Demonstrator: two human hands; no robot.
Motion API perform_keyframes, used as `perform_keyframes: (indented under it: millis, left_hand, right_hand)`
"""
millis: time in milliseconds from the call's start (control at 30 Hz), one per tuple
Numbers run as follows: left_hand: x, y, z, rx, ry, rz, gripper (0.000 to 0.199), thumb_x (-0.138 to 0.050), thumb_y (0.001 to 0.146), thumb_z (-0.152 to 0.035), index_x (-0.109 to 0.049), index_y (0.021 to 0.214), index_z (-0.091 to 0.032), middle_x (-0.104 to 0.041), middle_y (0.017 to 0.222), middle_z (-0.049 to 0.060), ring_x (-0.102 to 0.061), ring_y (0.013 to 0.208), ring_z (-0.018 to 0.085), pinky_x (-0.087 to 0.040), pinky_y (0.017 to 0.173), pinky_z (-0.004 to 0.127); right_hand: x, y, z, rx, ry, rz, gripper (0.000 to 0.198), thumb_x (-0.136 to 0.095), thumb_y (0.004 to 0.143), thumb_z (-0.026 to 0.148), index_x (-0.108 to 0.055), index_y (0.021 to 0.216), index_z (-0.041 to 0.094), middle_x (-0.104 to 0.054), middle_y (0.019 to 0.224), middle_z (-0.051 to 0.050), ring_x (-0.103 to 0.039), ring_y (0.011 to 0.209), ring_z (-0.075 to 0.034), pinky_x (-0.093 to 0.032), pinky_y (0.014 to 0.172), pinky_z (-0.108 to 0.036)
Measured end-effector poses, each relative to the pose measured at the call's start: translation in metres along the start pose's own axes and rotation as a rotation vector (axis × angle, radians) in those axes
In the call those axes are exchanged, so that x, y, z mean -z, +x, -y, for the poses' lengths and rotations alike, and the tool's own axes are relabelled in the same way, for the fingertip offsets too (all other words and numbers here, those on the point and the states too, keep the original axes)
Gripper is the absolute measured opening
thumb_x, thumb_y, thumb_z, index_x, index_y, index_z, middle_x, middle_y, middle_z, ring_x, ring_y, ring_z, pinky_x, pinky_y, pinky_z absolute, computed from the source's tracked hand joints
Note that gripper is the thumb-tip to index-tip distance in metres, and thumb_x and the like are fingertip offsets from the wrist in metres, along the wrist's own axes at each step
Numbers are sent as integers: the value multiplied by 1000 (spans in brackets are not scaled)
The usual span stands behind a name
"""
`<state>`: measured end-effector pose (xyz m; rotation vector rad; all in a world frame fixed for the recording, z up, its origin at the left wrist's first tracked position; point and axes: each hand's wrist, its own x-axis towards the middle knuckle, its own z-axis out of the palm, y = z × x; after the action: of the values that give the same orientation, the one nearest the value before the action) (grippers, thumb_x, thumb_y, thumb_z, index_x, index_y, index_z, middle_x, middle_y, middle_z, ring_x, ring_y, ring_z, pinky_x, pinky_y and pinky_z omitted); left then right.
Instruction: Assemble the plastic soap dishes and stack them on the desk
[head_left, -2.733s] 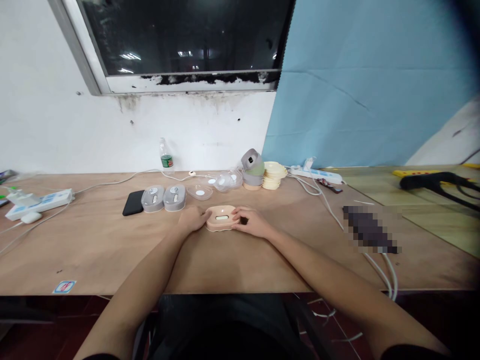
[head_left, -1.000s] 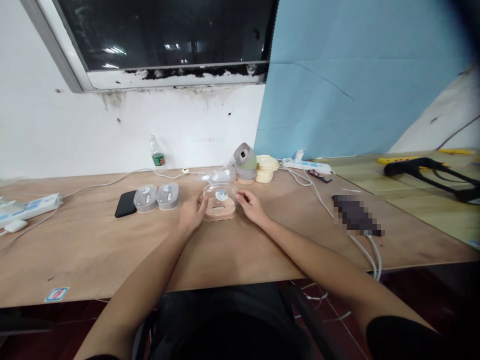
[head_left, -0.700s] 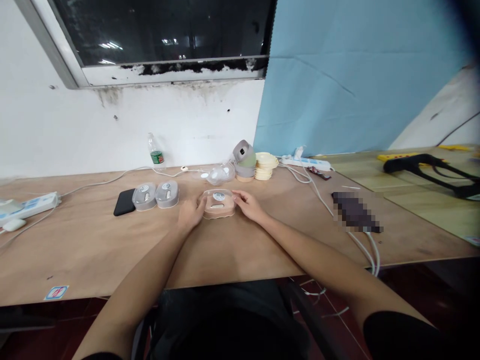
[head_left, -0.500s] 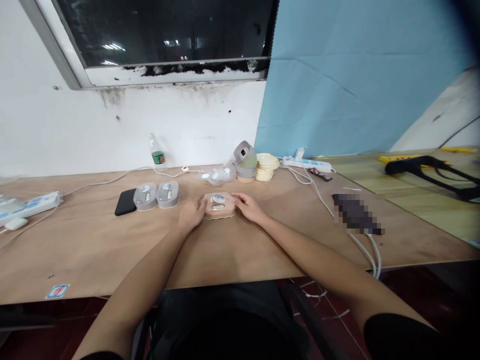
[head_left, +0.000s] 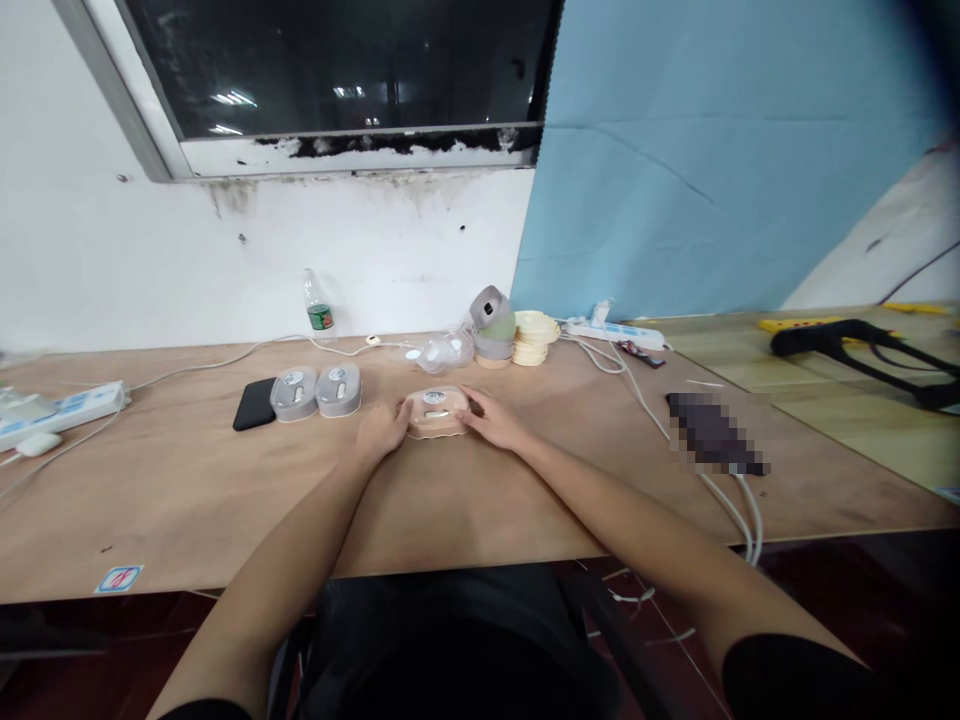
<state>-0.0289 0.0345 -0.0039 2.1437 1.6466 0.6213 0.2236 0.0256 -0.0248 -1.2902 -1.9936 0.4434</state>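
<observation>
Box (head_left: 437,424), peach under clear cover (head_left: 435,402), left grip (head_left: 384,428) and right grip (head_left: 495,419) clasping its ends

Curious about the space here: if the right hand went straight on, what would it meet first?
The right hand would likely meet the pink box first; the fingers seem to touch it.

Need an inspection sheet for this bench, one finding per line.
Surface: brown tabletop; small blue-edged label at the front edge.
Work item: peach box under a clear cover with sticker.
Clutter, other items: two clear-covered gray boxes, black slab, bottle, loose clear covers, stacked bowls, cream stack, pixelated dark item.
Hands: left hand at the peach box's left end, right hand at its right; grip firmness unclear.
Cables: white cables, two power strips.
Surroundings: window, stained wall, blue sheet.
Other people: nothing seen.
</observation>
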Motion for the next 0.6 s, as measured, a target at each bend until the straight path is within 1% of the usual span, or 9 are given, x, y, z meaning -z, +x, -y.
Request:
perform_keyframes:
  millis: [100,267,367,500,600]
  left_hand:
    - [0,-1,0,-6,3,-37,53,-27,94,-57,-60,119,-25,-69,109,9,-63,102,28,-46,85,37]
    - [0,-2,-1,-25,-8,-69,53,-31,92,-61,-61,115,-24,-69,103,8,-64,96,27,-47,81,36]
    - [-1,1,2,-78,-25,-81,52,-35,92,-59,-62,114,-21,-67,102,8,-63,95,24,-47,84,36]
    - [-1,4,6,-226,-94,-97,54,-38,92,-55,-52,129,-18,-60,123,10,-57,109,23,-44,96,36]
    - [1,4,7,-357,-132,-15,51,-32,95,-49,-50,132,-20,-52,136,8,-50,122,23,-37,105,39]
  right_hand:
    - [-1,0,-5,-21,29,26,65,-57,84,53,-44,141,24,-57,132,-9,-57,113,-26,-45,95,-40]
    - [1,2,-15,-37,81,45,63,-61,82,50,-50,136,21,-60,129,-10,-59,111,-27,-46,94,-42]
    - [4,2,-13,-44,110,59,63,-64,80,48,-51,135,19,-60,129,-11,-59,110,-27,-46,95,-42]
    - [10,2,-3,-32,167,105,61,-66,79,45,-53,133,19,-62,126,-9,-61,107,-26,-46,95,-42]
    - [12,1,1,-2,204,129,55,-64,81,42,-56,131,21,-63,124,-7,-61,107,-26,-46,95,-42]
